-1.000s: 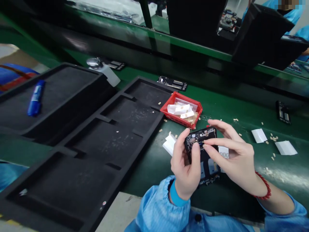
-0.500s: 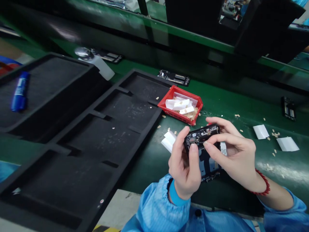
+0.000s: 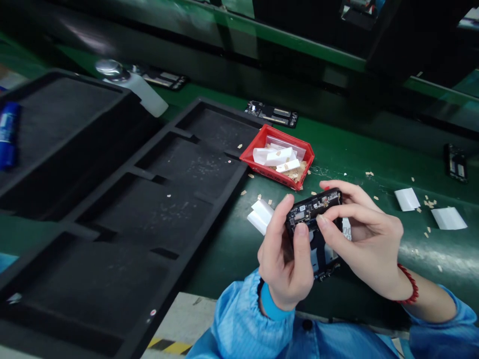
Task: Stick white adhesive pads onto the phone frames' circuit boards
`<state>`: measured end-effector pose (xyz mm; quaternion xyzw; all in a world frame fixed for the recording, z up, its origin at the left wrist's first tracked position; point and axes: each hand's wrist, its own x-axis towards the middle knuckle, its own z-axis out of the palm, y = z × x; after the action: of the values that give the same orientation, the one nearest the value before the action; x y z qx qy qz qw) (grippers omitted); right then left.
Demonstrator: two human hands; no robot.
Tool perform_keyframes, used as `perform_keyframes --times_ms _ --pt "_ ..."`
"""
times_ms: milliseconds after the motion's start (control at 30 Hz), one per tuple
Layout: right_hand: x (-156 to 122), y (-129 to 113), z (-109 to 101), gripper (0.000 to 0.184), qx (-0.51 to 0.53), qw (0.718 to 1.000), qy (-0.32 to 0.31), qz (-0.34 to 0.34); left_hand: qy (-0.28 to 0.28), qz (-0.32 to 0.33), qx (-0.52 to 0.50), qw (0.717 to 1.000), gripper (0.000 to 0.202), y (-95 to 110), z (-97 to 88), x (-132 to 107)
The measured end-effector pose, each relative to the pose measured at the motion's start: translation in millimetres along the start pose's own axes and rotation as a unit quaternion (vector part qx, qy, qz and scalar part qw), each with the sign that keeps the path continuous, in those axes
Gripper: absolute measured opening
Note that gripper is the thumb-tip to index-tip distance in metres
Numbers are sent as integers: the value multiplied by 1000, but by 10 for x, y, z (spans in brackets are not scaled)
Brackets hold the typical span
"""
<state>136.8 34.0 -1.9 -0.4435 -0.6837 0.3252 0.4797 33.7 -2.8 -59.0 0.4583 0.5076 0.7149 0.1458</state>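
A black phone assembly (image 3: pixel 315 227), its circuit board exposed, is held above the near edge of the green belt (image 3: pixel 359 164) by both hands. The left hand (image 3: pixel 286 262) is wrapped around the lower left side of the assembly, with the thumb laid on its face and the index finger raised along its left edge. The right hand (image 3: pixel 361 242) grips it from the right: the index finger is pressed on the board near the top, while the other fingers are curled behind the upper edge. What lies under that fingertip is too small to be made out, possibly a small connector.

Just left of the assembly, folded white paper pieces (image 3: pixel 259 215) are lying on the belt. Beyond them, toward the middle of the belt, a red bin (image 3: pixel 276 156) holding white strips and tan scraps is set against the right edge of a long black foam tray (image 3: pixel 123 234) with several recesses. A second black tray (image 3: pixel 56 129) lies further left, with a blue marker (image 3: pixel 7 134) at its left edge. A white bottle (image 3: pixel 130 85) is seen at the belt's far edge, and two white slips (image 3: pixel 430 209) are lying toward its right end. A red bead bracelet (image 3: pixel 409 284) is worn on the right wrist.
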Motion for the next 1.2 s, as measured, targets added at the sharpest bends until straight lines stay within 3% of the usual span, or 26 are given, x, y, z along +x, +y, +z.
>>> perform_keyframes --times_ms 867,1200 --pt "-36 -8 16 17 46 999 -2 -6 61 6 56 997 42 33 93 37" --pt "6 39 -44 18 84 996 -18 10 80 13 35 996 53 47 107 67"
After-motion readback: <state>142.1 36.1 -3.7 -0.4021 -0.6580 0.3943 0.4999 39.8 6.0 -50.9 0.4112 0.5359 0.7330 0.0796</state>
